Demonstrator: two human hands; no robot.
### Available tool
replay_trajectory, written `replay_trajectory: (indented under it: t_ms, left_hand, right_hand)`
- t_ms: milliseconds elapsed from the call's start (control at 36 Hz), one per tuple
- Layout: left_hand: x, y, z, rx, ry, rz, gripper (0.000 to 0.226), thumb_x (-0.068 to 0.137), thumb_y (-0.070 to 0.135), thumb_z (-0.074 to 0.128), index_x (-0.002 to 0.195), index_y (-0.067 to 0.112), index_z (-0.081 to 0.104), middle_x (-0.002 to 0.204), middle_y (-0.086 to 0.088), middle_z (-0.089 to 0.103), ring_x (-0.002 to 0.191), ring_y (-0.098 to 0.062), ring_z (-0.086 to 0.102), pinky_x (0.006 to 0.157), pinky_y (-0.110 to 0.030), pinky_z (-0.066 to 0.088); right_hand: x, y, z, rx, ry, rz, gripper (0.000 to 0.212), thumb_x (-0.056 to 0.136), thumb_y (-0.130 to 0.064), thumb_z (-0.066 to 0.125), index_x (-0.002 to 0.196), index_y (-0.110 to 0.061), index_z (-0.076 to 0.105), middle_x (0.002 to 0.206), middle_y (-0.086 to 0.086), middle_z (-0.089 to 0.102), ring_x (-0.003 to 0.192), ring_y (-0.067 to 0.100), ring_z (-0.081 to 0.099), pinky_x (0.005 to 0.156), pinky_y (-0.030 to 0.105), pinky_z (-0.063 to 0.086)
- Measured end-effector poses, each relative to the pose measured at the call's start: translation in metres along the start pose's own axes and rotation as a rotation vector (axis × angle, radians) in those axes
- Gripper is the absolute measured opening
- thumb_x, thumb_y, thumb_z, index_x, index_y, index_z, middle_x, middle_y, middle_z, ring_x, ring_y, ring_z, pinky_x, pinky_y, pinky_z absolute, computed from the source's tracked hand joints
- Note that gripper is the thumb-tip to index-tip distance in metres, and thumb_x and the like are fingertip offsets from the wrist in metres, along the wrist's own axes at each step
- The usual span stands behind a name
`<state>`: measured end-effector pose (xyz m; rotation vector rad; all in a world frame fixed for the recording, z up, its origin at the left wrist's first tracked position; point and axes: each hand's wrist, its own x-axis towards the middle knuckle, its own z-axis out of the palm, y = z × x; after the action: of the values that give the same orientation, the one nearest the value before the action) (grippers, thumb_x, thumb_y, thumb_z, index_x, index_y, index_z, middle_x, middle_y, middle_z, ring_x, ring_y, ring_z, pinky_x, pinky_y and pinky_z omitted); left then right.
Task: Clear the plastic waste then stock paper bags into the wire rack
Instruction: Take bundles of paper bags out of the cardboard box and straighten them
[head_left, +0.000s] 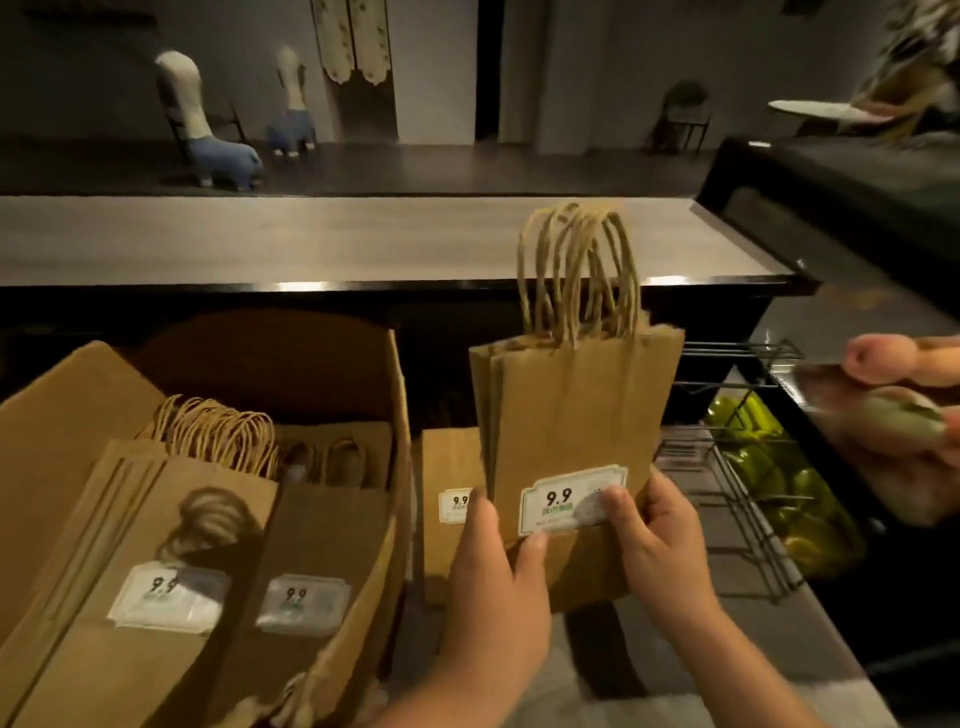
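Fingers: my left fingers (535, 543) and right fingers (615, 501) are curled round the bottom of a stack of flat brown paper bags with twisted paper handles (576, 415), thumbs on the front face.
Left hand: my left hand (493, 571) comes up from below, palm turned toward the stack, gripping its lower left edge; thumb tip just under the white 9.9 price label (561, 501).
Right hand: my right hand (660, 540) grips the lower right edge, thumb lying on the label's right end, forearm angled in from the lower right.
Bag stack: held upright and off the surface, long axis vertical, handles pointing up, labelled face toward me; top leans slightly right.
Where: between the open brown cardboard box (374, 467) on my left and the black wire rack (737, 493) on my right.
Behind the stack: another brown paper bag with a 9.9 label (447, 478), partly hidden.
Box: more brown paper bags lying inside (171, 545), handles toward the far side.
Rack: yellow-green items (769, 467) show below its wires; too blurred to name.
Tabletop: pale grey tabletop (753, 665) under my right forearm.
Far right: another person's hand (904, 395), blurred.
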<state>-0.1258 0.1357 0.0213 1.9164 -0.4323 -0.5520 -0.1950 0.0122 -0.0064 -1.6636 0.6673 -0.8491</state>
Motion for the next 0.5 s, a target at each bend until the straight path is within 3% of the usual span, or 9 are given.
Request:
replay_trajectory:
  t_ms: [83,194,278,361,389,444,500]
  left_hand:
    - [-0.003,-0.026,0.017,0.006,0.014,-0.142,0.037,0.097,0.023,0.052,0.132,0.025,0.039,0.122,0.009,0.053,0.121,-0.011,0.049,0.100,-0.024,0.042]
    - [-0.002,-0.053,0.031,0.014,0.003,-0.260,0.056,0.097,0.023,0.052,0.147,0.019,0.027,0.139,-0.002,0.049,0.128,-0.019,0.046,0.110,-0.041,0.038]
    - [-0.001,-0.065,0.039,0.037,-0.015,-0.272,0.054,0.098,0.023,0.050,0.147,0.017,0.028,0.136,0.001,0.050,0.123,-0.015,0.047,0.108,-0.034,0.037]
    - [-0.005,-0.078,0.045,0.077,-0.013,-0.295,0.056,0.100,0.028,0.045,0.150,0.021,0.021,0.134,0.001,0.049,0.118,-0.016,0.050,0.100,-0.027,0.035]
    - [-0.006,-0.086,0.048,0.090,-0.009,-0.318,0.058,0.100,0.029,0.044,0.151,0.021,0.019,0.137,-0.001,0.049,0.120,-0.018,0.051,0.100,-0.028,0.036]
    - [-0.008,-0.102,0.055,0.108,0.001,-0.345,0.056,0.099,0.030,0.047,0.149,0.021,0.024,0.136,-0.004,0.053,0.115,-0.020,0.057,0.098,-0.030,0.044]
    - [-0.010,-0.117,0.061,0.099,0.051,-0.355,0.050,0.096,0.027,0.052,0.143,0.021,0.037,0.130,-0.004,0.058,0.106,-0.020,0.060,0.092,-0.033,0.047]
  right_hand:
    - [-0.019,0.028,0.000,0.008,-0.017,0.116,0.026,0.080,-0.037,0.058,0.096,-0.018,0.065,0.092,-0.007,0.074,0.084,0.013,0.071,0.069,0.025,0.058]
    - [-0.038,0.056,0.001,0.062,-0.017,0.222,0.030,0.079,-0.035,0.059,0.101,-0.015,0.066,0.093,-0.006,0.074,0.088,0.011,0.070,0.073,0.022,0.056]
    - [-0.046,0.073,-0.001,0.042,-0.015,0.219,0.030,0.082,-0.034,0.059,0.109,-0.021,0.063,0.100,-0.015,0.071,0.094,0.004,0.067,0.078,0.014,0.051]
    - [-0.056,0.091,-0.002,-0.007,-0.038,0.232,0.035,0.090,-0.020,0.056,0.122,-0.032,0.050,0.109,-0.033,0.063,0.106,-0.014,0.056,0.086,0.002,0.040]
    - [-0.060,0.099,-0.002,-0.031,-0.050,0.247,0.041,0.091,-0.016,0.057,0.127,-0.032,0.046,0.115,-0.034,0.061,0.110,-0.016,0.053,0.091,0.003,0.039]
    - [-0.070,0.112,-0.002,-0.010,-0.090,0.339,0.055,0.090,-0.014,0.065,0.136,-0.030,0.040,0.127,-0.023,0.056,0.116,-0.011,0.052,0.105,0.018,0.040]
    - [-0.078,0.117,-0.001,0.023,-0.121,0.409,0.069,0.079,-0.027,0.076,0.135,-0.038,0.039,0.127,-0.012,0.059,0.117,-0.001,0.057,0.104,0.030,0.047]
